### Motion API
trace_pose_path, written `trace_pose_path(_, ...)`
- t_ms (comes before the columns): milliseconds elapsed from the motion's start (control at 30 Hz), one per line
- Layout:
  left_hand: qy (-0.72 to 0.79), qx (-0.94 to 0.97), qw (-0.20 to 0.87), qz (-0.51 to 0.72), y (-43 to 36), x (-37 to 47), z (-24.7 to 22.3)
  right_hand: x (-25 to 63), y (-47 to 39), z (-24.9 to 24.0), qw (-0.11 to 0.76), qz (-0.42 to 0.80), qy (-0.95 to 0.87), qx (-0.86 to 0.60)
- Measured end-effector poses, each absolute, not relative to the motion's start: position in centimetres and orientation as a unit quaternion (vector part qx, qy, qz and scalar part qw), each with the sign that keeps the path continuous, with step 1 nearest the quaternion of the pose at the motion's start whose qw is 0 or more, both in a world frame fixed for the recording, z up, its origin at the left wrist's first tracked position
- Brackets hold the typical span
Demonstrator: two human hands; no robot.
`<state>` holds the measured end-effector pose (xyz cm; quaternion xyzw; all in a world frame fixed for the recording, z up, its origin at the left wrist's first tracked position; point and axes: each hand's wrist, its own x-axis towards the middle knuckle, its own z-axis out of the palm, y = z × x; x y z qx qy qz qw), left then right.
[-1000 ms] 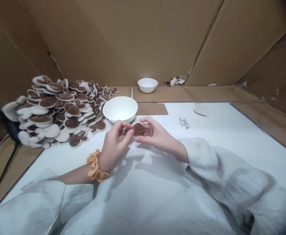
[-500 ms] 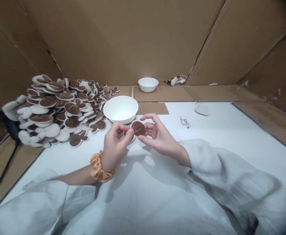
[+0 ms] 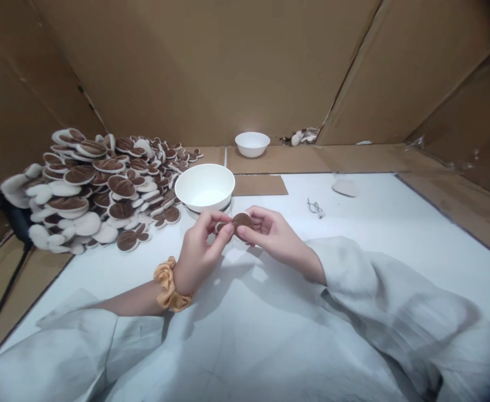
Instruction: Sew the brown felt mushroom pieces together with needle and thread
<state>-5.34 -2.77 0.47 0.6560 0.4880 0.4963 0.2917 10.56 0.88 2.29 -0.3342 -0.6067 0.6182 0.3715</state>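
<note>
Left hand (image 3: 196,251) and right hand (image 3: 281,241) pinch one brown patch (image 3: 243,219) near larger bowl (image 3: 205,187) — handling step; turning it likely needs one grip eased.

I'm seeing fabric piece (image 3: 245,219) now: brown face, off-white edge. Pile (image 3: 121,187) mixes brown and off-white, darker crease lines across brown patches. Both bowls, near bowl (image 3: 205,187) and far bowl (image 3: 252,144), plain white. Scrunchie (image 3: 167,285) soft orange-yellow, sleeves (image 3: 353,273) pale grey-green. Tabletop (image 3: 395,223) white, cardboard wall (image 3: 211,72) solid tan-brown. Cable (image 3: 5,298) black, wire tangle (image 3: 315,209) dark grey.
</note>
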Motion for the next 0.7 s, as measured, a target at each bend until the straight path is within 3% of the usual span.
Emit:
trace_pose_path(367,0.449,0.658,0.457,0.395,-2.2,-4.7,0.6,11.7,1.3,1.9,0.413,0.597,-0.594,-0.347)
trace_pose_path(500,0.437,0.689,0.432,0.384,-1.6,-4.6,0.5,11.9,1.0,2.1,0.426,0.613,-0.57,-0.342)
trace_pose_path(700,0.492,0.735,0.306,0.351,-0.7,-4.4,0.4,12.0,0.9,2.4,0.438,0.6,-0.576,-0.342)
